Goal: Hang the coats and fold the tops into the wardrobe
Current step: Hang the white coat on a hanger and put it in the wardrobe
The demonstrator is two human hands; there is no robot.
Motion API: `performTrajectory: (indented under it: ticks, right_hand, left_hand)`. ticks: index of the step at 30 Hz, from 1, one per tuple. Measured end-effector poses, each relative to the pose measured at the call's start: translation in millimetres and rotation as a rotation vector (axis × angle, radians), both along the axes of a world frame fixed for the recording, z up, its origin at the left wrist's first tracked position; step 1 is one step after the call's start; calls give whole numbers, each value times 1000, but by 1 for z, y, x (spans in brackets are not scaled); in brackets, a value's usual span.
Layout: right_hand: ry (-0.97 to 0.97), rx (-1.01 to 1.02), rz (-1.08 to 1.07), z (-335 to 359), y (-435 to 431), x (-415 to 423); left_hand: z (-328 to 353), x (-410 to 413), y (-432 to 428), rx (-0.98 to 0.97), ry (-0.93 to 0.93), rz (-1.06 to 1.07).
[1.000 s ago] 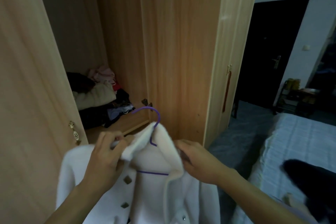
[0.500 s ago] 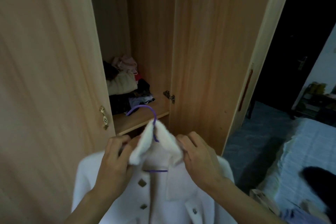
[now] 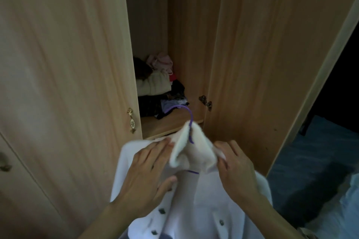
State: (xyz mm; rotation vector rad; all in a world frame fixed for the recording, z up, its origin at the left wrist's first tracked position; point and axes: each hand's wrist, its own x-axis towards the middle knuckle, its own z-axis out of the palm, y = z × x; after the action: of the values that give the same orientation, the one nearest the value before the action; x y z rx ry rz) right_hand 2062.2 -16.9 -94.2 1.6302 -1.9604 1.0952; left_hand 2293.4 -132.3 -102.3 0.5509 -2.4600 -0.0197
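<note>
Head view. The white coat (image 3: 194, 209) sits on the purple hanger (image 3: 189, 114), held up in front of the open wardrobe (image 3: 186, 44), not yet inside it.

Change over the last second: your left hand (image 3: 147, 176) has let go of the collar (image 3: 186, 149). Its fingers (image 3: 161, 146) now lie nearly straight on the coat's shoulder, pressing rather than gripping. Your right hand (image 3: 239, 170) still has its fingers (image 3: 223, 158) curled, pinching the collar's other tip. You have also stepped closer, and the hook now points at the shelf (image 3: 165, 124) with its pile of clothes (image 3: 155, 87).

Judgement: dressing the hanger looks nearly done and hanging comes next. No rail is in view, so look up first.
</note>
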Motion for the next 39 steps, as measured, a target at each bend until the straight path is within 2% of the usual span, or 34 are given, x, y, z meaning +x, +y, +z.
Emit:
performTrajectory:
  ticks: [5,10,14,20,26,35,39]
  right_hand:
    - [5,-22,30,-3,-17,-31]
    - [64,-43,87,2,-42,-68]
    - [92,-58,173,2,-64,-93]
    - [148,-104,251,5,-94,-103]
    - [238,-205,348,15,-128,-88]
    - [253,-205,296,28,-151,-75]
    - [194,-179,223,26,-162,-68]
  left_hand:
    - [15,-27,-21,-84,-15,62]
    - [32,-59,-50,-185,-63,317]
    - [50,-65,-78,-232,-225,528]
    - [77,-70,-125,-175,-432,700]
    - [95,-51,-162,-271,-517,737]
    - [104,-57,-197,-490,-493,596]
    - [110,-60,-216,-533,-605,619]
